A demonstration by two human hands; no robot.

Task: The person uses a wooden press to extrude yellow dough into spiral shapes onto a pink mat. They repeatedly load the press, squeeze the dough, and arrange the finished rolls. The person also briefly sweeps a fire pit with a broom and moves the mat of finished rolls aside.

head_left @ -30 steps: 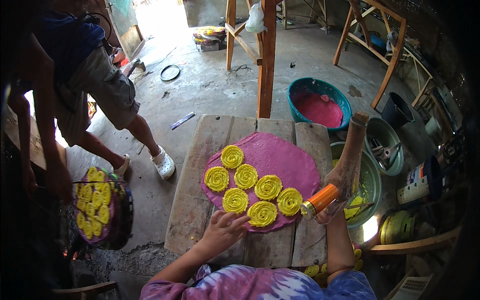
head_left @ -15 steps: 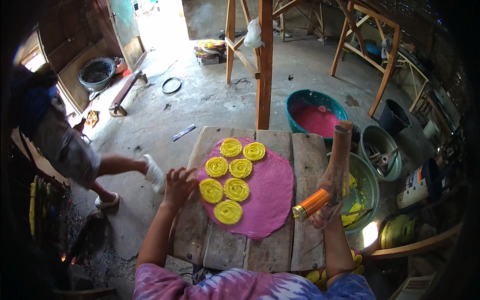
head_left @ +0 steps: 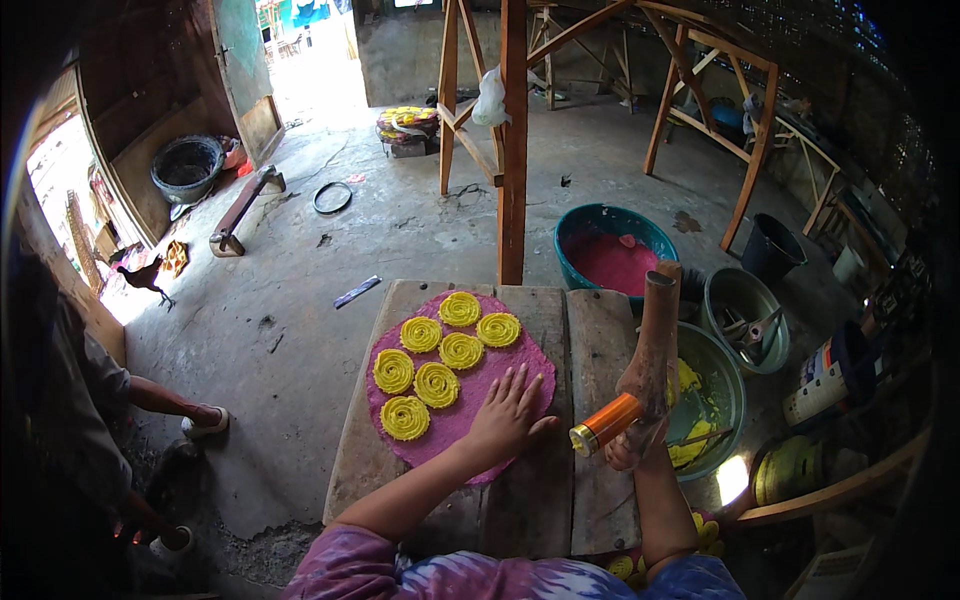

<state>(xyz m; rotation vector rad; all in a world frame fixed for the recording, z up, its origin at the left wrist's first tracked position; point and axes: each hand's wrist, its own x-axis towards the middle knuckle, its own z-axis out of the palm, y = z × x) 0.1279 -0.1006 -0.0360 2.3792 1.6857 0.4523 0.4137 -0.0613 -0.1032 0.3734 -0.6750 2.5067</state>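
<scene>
A round, flat pink sheet of soft, dough-like material (head_left: 470, 435) lies on a wooden plank table (head_left: 540, 520). Several yellow piped swirls (head_left: 461, 351) sit on its far and left parts. My left hand (head_left: 512, 412) rests palm down on the bare right part of the sheet, fingers spread. Above the table's right side, my right hand (head_left: 636, 442) is closed on a wooden-handled piping press (head_left: 650, 345). Its orange tube (head_left: 608, 420) points left, with yellow at the tip. How the fingers wrap the press is partly hidden.
Right of the table stand a basin with yellow paste (head_left: 735, 430), a teal tub of pink mixture (head_left: 565, 255), a basin of tools (head_left: 780, 350) and a black bucket (head_left: 775, 250). A wooden post (head_left: 512, 200) rises beyond. Another person's leg (head_left: 165, 400) is at left.
My left hand has moved from the sheet's left edge onto its right part. The sheet has turned slightly clockwise and shifted left. The other person has stepped left. My right hand keeps the press.
</scene>
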